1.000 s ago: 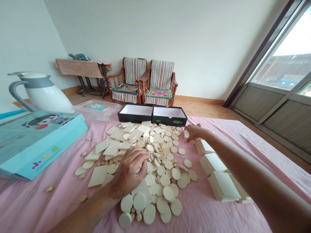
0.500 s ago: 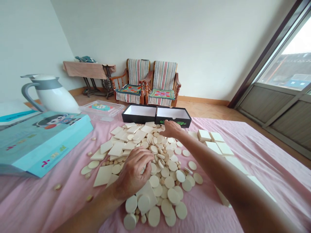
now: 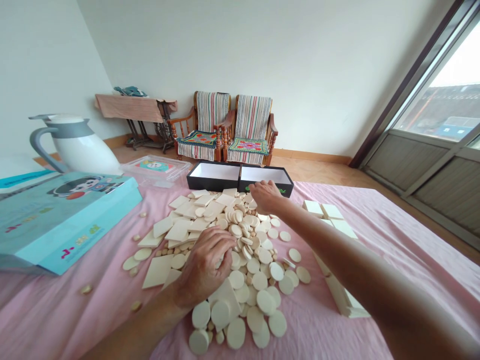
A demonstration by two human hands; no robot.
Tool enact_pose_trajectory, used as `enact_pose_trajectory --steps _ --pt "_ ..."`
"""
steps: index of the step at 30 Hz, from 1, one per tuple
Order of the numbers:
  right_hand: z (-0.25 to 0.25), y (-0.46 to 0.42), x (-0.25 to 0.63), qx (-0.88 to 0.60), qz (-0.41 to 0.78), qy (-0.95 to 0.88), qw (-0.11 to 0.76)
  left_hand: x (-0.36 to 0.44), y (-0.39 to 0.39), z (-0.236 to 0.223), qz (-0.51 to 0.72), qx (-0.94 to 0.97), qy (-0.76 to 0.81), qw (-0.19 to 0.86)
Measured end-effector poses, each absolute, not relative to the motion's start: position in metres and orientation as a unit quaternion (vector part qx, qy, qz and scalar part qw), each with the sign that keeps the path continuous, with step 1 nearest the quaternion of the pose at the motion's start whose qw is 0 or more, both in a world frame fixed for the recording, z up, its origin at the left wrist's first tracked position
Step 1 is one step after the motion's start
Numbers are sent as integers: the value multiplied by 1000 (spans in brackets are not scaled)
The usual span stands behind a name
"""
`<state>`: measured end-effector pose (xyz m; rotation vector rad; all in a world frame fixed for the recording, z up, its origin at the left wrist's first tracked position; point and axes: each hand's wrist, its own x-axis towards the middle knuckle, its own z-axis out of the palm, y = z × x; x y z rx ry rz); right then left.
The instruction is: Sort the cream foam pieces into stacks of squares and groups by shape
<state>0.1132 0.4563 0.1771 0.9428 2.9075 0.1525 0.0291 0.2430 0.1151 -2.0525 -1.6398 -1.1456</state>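
My left hand (image 3: 210, 257) rests with curled fingers over a heap of pale wooden discs (image 3: 258, 280) and square wooden tiles (image 3: 180, 230). What lies under its fingers, if anything, is hidden. My right hand (image 3: 267, 196) reaches to the far edge of the heap, in front of the right-hand black box (image 3: 287, 187). Its fingers are bent together, and I cannot make out what is in them. The box has a white inside and green print on its front wall. Beside it stands a matching black box (image 3: 193, 182). Small wooden beads (image 3: 220, 337) lie among the discs.
Stacked square tiles (image 3: 332, 211) stand in rows on the right, partly behind my right forearm. On the left are a light-blue box (image 3: 97, 235), a white jug (image 3: 84, 150) and a clear plastic case (image 3: 168, 170). A pink cloth (image 3: 307, 330) covers the table.
My right hand has shifted slightly right and upward, nearer the right black box's front wall. My left hand stays almost where it was. The whole view has moved a little.
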Motion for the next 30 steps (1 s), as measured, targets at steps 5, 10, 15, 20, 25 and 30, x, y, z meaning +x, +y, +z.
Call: enact_pose_trajectory --steps 5,10,15,20,25,30 --pt "193 500 165 358 52 931 53 28 244 113 -399 -707 -567 140" --pt "185 539 210 400 4 911 102 28 245 115 -401 -707 -563 148" --pt "166 547 218 401 -18 905 138 28 245 115 -397 -711 -562 146" --pt "155 548 215 392 -29 906 155 27 245 112 -393 -712 -564 145" --pt "152 549 216 393 -31 905 157 27 245 113 -392 -712 -564 142" --pt "150 547 219 387 -24 910 145 27 244 114 -393 -713 -564 138"
